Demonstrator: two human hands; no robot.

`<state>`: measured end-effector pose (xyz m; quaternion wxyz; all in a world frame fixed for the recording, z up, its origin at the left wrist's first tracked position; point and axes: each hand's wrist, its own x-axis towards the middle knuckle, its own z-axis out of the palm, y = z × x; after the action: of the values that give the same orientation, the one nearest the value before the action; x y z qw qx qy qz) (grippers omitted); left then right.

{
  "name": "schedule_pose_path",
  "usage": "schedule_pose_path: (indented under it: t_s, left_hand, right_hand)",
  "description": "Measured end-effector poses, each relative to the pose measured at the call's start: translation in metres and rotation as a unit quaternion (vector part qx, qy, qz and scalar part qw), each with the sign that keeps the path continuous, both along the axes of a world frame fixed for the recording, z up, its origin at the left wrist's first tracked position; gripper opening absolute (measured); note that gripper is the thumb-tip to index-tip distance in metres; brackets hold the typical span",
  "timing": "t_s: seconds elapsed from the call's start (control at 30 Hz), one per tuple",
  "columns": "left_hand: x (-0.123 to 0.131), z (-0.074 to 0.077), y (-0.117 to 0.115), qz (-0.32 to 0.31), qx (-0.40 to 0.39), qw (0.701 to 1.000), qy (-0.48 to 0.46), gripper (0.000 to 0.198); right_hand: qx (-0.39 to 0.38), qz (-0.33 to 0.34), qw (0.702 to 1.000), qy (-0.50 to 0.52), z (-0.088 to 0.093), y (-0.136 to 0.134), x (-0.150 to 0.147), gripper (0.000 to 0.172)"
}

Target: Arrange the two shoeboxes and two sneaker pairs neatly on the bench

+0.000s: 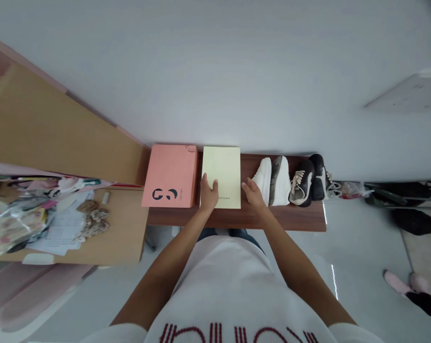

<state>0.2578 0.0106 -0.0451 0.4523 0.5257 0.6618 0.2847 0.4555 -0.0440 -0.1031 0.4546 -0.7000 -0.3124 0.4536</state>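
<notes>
Looking down, we find the fingers of the left hand spread wide and flat on a pale yellow box, pressing it steady, we judge, while the right hand lies open at its edge, holding nothing. The box (plain card, small dark lettering) lies flat on a brown wooden shelf, between a pink box and white sneakers.

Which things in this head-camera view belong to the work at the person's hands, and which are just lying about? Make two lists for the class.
At the hands: left hand on a pale yellow box; right hand at its edge; salmon-pink box, white sneakers, black sneakers, on a wooden bench.

Lying about: printed papers, clear plastic bag, on a desk.
</notes>
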Motion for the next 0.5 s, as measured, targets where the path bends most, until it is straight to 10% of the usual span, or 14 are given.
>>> schedule_pose_path:
  t_s: [0.2, 0.5]
  left_hand:
    - [0.06, 0.011, -0.028, -0.107, -0.046, 0.985, -0.125, 0.061]
    - [0.127, -0.042, -0.093, -0.182, -0.107, 0.975, -0.069, 0.081]
  right_hand:
    - [0.014, -0.111, 0.994, 0.01, 0.022, -0.041, 0.056, 0.072]
    - [-0.045, -0.151, 0.986, -0.061, 0.003, -0.115, 0.143, 0.068]
